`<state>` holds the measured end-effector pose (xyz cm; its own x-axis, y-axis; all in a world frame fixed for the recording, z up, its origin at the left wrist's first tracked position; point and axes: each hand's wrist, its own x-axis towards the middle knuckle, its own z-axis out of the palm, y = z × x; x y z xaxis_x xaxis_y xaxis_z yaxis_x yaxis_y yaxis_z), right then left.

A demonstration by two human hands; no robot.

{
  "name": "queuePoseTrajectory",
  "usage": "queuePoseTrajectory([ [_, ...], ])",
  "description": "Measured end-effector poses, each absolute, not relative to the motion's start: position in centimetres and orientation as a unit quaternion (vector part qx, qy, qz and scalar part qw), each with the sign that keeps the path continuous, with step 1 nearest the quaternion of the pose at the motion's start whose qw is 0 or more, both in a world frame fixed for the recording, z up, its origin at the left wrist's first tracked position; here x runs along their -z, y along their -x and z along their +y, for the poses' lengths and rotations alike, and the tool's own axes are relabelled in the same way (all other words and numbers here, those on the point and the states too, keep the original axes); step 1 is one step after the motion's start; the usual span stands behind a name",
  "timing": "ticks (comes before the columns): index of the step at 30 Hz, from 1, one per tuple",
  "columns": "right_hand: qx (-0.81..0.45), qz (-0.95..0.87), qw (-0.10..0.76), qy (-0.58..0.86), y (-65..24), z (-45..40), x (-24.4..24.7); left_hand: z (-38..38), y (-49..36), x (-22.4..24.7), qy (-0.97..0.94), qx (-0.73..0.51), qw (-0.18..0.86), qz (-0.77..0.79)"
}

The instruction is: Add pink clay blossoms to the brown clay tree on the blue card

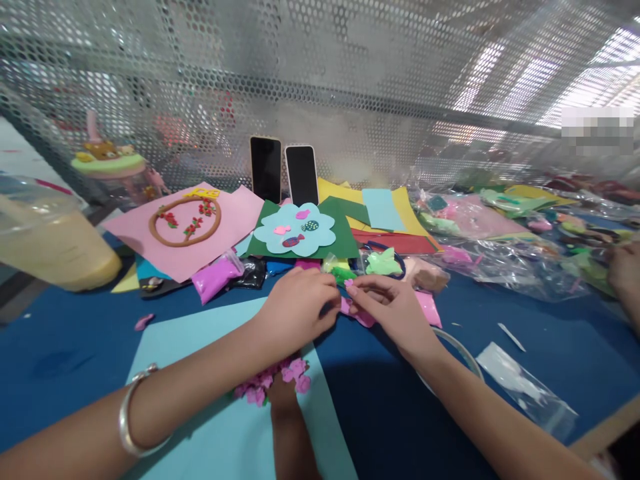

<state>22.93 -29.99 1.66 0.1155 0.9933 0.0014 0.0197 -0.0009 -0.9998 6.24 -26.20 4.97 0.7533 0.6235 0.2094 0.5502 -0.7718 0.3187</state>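
My right hand [395, 310] pinches a small pink piece of clay [349, 283] between thumb and fingertips. Close beside it, my left hand [303, 303] is closed with curled fingers, and what it may hold is hidden. Under my left forearm lies a light blue sheet [200, 353] bearing a brown clay trunk [293, 433] topped by pink clay blossoms [256, 390], partly covered by the arm. Just beyond my fingers are a green clay packet [343, 275] and a light green clay lump [383, 261]. Pink clay [363, 317] is partly under my right hand.
Two phones [266, 170] lean against the perforated metal screen [350, 80]. Before them lie a blue cloud-shaped card [295, 230] with fish and a pink sheet [135, 223] with a brown ring. A drink cup [55, 240] stands left. Plastic bags [520, 267] and another person's hand [625, 277] are right.
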Motion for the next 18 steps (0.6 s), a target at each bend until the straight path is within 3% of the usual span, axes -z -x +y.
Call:
queuePoseTrajectory([
  [5, -0.466, -0.464, 0.526, 0.54, -23.0, -30.1, -1.9, -25.6, -5.8, -4.9, -0.818, -0.258, 0.361, 0.366],
  [8, -0.447, -0.468, 0.544, 0.534, -22.9, -30.4, -2.4, -25.7, -5.9, -4.8, -0.758, -0.279, 0.447, 0.385],
  [18, -0.304, -0.558, 0.568, 0.523, -23.1, -31.1, -2.9, -27.3, -6.4, -5.7, -0.711, -0.39, 0.456, 0.368],
])
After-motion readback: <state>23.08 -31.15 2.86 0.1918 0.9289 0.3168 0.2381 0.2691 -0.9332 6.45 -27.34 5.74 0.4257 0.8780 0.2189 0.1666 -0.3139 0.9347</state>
